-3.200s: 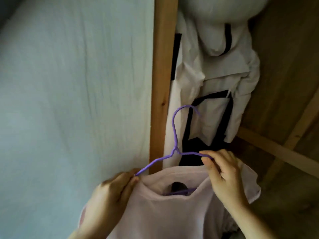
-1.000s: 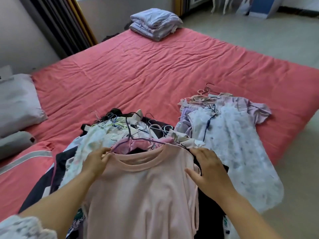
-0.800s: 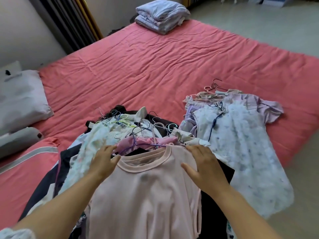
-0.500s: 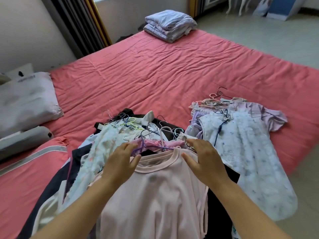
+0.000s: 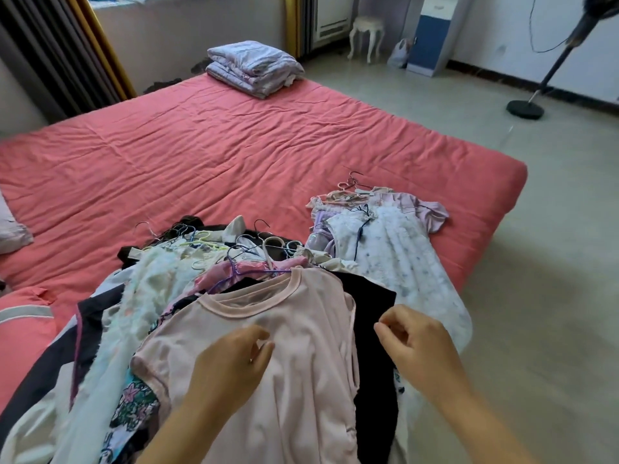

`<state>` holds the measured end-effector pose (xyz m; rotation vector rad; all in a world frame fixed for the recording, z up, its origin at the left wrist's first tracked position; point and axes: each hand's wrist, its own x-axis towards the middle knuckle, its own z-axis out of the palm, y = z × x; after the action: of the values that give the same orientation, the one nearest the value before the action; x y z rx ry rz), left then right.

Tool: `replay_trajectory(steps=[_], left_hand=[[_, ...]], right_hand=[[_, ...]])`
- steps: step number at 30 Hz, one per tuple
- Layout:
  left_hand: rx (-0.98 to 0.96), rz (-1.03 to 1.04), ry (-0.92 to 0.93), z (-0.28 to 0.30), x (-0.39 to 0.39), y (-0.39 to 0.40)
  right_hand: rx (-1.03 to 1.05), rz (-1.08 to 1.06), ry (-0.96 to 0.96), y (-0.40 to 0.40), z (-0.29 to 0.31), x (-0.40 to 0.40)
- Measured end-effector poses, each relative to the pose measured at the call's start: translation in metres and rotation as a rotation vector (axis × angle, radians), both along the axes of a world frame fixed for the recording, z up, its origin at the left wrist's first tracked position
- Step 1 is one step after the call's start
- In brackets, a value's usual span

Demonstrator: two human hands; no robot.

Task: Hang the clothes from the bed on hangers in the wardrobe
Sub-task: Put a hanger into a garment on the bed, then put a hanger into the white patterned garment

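- Pink T-shirt (image 5: 294, 356): lies flat, neck away from the viewer, on top of a pile of clothes (image 5: 134, 313) at the near edge of the bed (image 5: 234, 145); a purple hanger (image 5: 248, 267) shows at its collar
- Left hand (image 5: 231, 366): over the chest of the pink T-shirt, fingers loosely curled, holding nothing; whether it touches the fabric cannot be told
- Right hand (image 5: 418, 346): just right of the shirt, above a black garment (image 5: 371, 329), fingers loosely curled, holding nothing
- Pile of clothes: pale, floral and dark garments, overlapping, with a cluster of hanger hooks (image 5: 261, 242) at the far end
- Second pile (image 5: 385, 242): a white flowered dress over lilac and pink garments, on hangers, to the right of the first pile, near the bed's edge
- Bed: covered by a coral-red sheet; a folded blanket (image 5: 254, 67) lies at the far corner, a pillow (image 5: 13, 229) at the left edge
- Room: pale floor (image 5: 536, 296), a white stool (image 5: 366, 36) and a fan stand (image 5: 526, 107) beyond the bed
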<state>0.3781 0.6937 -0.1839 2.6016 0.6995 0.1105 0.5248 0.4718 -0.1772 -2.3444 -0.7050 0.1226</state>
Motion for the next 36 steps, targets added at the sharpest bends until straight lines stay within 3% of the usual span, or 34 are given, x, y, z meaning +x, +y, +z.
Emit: replay_trajectory(steps=[6,11,17,27,36], left_hand=[[-0.036,0.010,0.023,0.000,0.014,-0.019],[-0.031,0.017,0.014,-0.003,0.078,-0.025],[-0.033,0.081,0.050,-0.023,0.199,-0.043],[-0.198,0.221,0.239,-0.071,0.407,-0.069],[-0.240,0.297,0.363,-0.128,0.509,-0.040]], right_hand=[[0.023,-0.053,0.011,-0.025,0.005,0.014],[0.061,-0.017,0.022,-0.022,-0.008,0.070],[0.096,0.076,0.100,-0.014,-0.041,0.202],[-0.062,0.238,0.233,0.004,-0.115,0.424],[-0.182,0.288,0.259,0.051,-0.204,0.540]])
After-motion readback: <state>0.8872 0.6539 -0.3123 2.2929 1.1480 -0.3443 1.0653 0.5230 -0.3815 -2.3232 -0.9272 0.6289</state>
